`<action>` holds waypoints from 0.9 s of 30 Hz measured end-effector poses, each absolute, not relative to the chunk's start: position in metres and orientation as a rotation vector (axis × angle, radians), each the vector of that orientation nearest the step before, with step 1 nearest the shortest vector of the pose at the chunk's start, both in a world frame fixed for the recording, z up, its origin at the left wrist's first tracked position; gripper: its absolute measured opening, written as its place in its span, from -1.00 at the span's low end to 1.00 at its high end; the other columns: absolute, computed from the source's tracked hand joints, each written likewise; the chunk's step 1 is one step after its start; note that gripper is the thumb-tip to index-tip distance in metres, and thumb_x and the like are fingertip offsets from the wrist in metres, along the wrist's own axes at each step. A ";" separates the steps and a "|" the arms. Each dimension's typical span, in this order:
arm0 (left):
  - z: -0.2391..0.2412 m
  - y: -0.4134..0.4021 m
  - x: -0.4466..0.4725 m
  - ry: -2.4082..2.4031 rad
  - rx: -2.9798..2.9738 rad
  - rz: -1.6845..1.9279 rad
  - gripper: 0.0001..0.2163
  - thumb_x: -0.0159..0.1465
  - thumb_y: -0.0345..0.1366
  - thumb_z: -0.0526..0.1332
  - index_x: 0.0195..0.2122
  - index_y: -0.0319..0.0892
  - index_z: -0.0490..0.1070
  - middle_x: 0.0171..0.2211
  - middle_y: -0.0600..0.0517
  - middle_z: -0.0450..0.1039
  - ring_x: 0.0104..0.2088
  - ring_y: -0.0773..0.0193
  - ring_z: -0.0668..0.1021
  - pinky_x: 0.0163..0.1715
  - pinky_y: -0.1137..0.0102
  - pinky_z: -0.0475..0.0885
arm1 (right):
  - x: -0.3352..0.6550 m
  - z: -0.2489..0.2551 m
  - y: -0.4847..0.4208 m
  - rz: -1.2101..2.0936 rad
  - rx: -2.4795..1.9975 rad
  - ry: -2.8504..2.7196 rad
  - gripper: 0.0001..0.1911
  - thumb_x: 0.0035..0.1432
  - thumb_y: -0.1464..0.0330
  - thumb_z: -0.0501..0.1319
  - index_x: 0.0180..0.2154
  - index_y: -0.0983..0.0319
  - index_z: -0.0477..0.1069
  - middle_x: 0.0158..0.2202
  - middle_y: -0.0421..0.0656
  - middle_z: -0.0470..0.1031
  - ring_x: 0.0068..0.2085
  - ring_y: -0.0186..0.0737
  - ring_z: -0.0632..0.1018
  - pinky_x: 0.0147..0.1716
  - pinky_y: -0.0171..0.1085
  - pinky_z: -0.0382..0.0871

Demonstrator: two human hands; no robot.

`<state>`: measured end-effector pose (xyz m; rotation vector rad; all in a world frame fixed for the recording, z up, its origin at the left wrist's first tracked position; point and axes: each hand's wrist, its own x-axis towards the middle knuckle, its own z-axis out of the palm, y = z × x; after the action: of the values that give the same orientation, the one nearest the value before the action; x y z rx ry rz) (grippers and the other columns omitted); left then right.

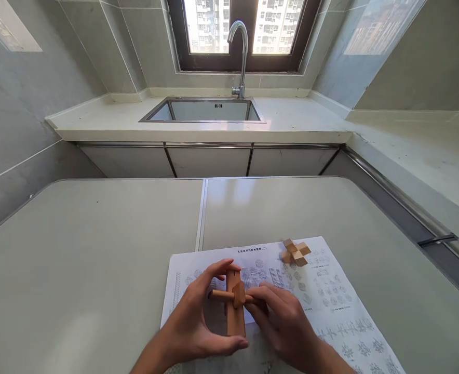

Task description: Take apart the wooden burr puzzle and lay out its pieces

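Observation:
In the head view a wooden puzzle (235, 319) is held up over a printed sheet. It has a flat upright board with a round rod (222, 295) crossing it and a small wooden block at the crossing. My left hand (198, 317) grips the board at its top and bottom ends between fingers and thumb. My right hand (282, 322) pinches the right end of the rod. Some of the right fingertips are hidden behind the rod and hand. The printed sheet (331, 311) beneath shows small line drawings of puzzle parts.
A small cross-shaped wooden puzzle (295, 252) rests on the sheet's upper right. The sheet lies on a pale folding table (97, 259) with a seam down its middle. Beyond stand a counter (292, 111), a sink (202, 110) and a faucet (242, 62) below a window.

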<state>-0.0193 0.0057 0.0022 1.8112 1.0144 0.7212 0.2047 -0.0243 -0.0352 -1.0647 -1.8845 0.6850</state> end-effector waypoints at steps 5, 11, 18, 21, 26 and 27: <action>0.000 0.010 -0.022 1.025 1.898 0.682 -0.07 0.03 -0.19 0.59 0.38 0.07 0.16 0.28 -0.16 0.40 0.23 -0.14 0.50 0.24 -0.02 0.47 | 0.206 -0.039 -0.022 0.642 -1.106 -1.881 -0.87 0.46 0.42 0.13 -0.10 0.18 0.46 -0.40 -0.17 0.48 -0.46 -0.23 0.43 -0.46 -0.28 0.29; 0.003 0.012 -0.021 1.004 1.919 0.644 -0.14 0.04 -0.27 0.58 0.34 0.09 0.22 0.26 -0.10 0.39 0.23 -0.08 0.50 0.18 0.09 0.55 | 0.207 -0.040 -0.019 0.628 -1.107 -1.919 -0.86 0.47 0.42 0.12 -0.14 0.20 0.45 -0.42 -0.20 0.42 -0.47 -0.26 0.41 -0.46 -0.31 0.26; -0.001 0.009 -0.019 0.970 1.992 0.679 -0.12 0.06 -0.25 0.58 0.37 0.08 0.19 0.26 -0.13 0.37 0.23 -0.10 0.49 0.20 0.03 0.53 | 0.209 -0.044 -0.021 0.547 -1.084 -2.004 -0.85 0.47 0.48 0.09 -0.12 0.19 0.42 -0.38 -0.16 0.46 -0.46 -0.24 0.42 -0.44 -0.29 0.24; -0.003 0.009 -0.022 0.966 2.045 0.685 -0.11 0.06 -0.23 0.57 0.37 0.07 0.17 0.25 -0.14 0.39 0.24 -0.10 0.48 0.22 0.05 0.50 | 0.211 -0.042 -0.021 0.533 -1.087 -2.018 -0.87 0.47 0.47 0.11 -0.14 0.18 0.41 -0.40 -0.18 0.44 -0.47 -0.25 0.40 -0.44 -0.29 0.22; -0.001 0.012 -0.027 1.004 2.068 0.667 -0.12 0.07 -0.19 0.57 0.37 0.09 0.15 0.27 -0.10 0.38 0.25 -0.08 0.48 0.23 0.08 0.48 | 0.217 -0.039 -0.016 0.515 -1.065 -2.006 -0.91 0.46 0.46 0.15 -0.12 0.18 0.42 -0.40 -0.21 0.45 -0.47 -0.27 0.41 -0.45 -0.31 0.21; 0.000 0.013 -0.027 1.005 2.066 0.662 -0.12 0.08 -0.20 0.57 0.37 0.09 0.15 0.27 -0.09 0.38 0.25 -0.08 0.47 0.23 0.08 0.48 | 0.217 -0.039 -0.015 0.511 -1.052 -1.999 -0.91 0.46 0.46 0.16 -0.12 0.18 0.42 -0.40 -0.22 0.45 -0.47 -0.28 0.41 -0.46 -0.31 0.21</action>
<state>-0.0272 0.0125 -0.0003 2.0658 1.0051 0.6618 0.2173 -0.0147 -0.0389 -1.0516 -1.9985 0.5112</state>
